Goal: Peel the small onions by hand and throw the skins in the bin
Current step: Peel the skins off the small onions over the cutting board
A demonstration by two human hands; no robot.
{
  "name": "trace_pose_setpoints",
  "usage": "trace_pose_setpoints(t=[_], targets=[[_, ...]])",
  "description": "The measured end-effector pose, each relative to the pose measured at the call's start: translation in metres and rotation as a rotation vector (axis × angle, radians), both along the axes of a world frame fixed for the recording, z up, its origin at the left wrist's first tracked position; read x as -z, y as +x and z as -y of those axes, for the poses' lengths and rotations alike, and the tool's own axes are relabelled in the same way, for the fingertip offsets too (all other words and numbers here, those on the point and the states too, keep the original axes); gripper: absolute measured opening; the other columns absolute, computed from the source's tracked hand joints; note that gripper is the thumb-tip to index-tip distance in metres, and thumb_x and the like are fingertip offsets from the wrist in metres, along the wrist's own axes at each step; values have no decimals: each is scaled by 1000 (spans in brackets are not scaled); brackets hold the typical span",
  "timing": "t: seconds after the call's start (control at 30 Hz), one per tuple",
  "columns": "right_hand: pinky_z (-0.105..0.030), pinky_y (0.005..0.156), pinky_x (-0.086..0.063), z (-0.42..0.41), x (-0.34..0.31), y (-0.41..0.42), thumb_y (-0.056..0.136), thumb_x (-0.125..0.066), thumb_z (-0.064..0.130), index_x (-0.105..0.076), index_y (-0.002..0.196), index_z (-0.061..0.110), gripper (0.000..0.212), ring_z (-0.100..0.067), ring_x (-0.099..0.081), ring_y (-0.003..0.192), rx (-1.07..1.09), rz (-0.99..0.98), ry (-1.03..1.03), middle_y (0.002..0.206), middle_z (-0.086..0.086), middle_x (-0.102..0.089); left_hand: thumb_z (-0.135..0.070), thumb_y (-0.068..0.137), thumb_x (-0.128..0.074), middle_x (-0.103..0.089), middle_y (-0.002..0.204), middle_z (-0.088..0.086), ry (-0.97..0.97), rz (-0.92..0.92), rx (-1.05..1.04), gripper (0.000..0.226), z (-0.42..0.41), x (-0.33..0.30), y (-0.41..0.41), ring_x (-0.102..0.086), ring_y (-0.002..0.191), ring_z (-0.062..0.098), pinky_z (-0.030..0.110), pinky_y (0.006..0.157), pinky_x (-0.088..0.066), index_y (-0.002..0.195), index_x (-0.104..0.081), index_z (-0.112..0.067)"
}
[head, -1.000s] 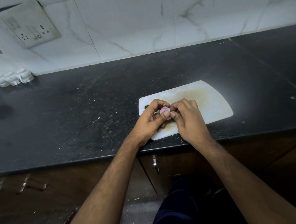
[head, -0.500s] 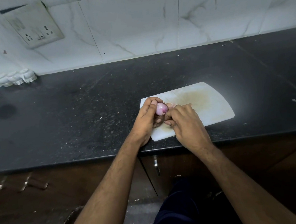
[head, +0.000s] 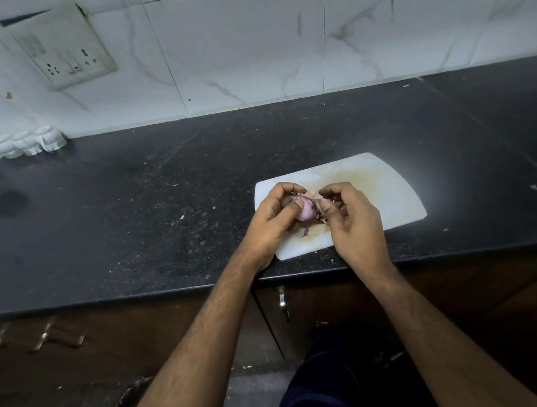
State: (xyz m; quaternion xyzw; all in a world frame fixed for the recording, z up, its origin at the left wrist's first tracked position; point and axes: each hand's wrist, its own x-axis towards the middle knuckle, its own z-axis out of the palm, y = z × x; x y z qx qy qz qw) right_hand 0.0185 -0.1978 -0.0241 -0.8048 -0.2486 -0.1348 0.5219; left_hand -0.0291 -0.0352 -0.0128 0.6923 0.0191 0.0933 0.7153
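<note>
A small pink-purple onion (head: pixel 307 212) sits between both hands, just above the white cutting board (head: pixel 383 193). My left hand (head: pixel 271 222) grips it from the left, thumb on its near side. My right hand (head: pixel 351 221) has its fingers curled and pinches a strip of skin at the onion's right side. A loose scrap of purple skin (head: pixel 305 232) lies on the board under the hands. The onion's far side is hidden by my fingers.
The board lies on a black speckled counter (head: pixel 136 217) near its front edge. Small white jars (head: pixel 27 143) stand at the back left below a wall socket plate (head: pixel 63 49). A round dark rim (head: pixel 122 404) shows on the floor, lower left. Brown cabinet doors run under the counter.
The hands have turned the onion; more of its pale peeled surface shows. My right hand has shifted from in front of the onion to its right side, pulling skin.
</note>
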Motion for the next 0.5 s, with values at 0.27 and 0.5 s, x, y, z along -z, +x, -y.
trace_pose_setpoints(t=[0.27, 0.5], targets=[[-6, 78, -45, -3, -1, 2, 101, -59, 37, -65, 131, 25, 33, 1, -61, 95, -107, -15, -118, 112, 14, -63, -26, 104, -45, -69, 84, 10, 169, -14, 1, 36, 1, 4, 0, -60, 73, 23, 32, 65, -50, 128, -67, -10], [-4, 90, -41, -3, 1, 3, 104, -52, 32, -64, 134, 19, 35, -4, -60, 105, -95, 9, -133, 119, 6, -66, -29, 104, -44, -73, 84, 5, 299, 27, 25, 25, 2, 3, -2, -62, 69, 19, 41, 77, -55, 117, -63, -38]])
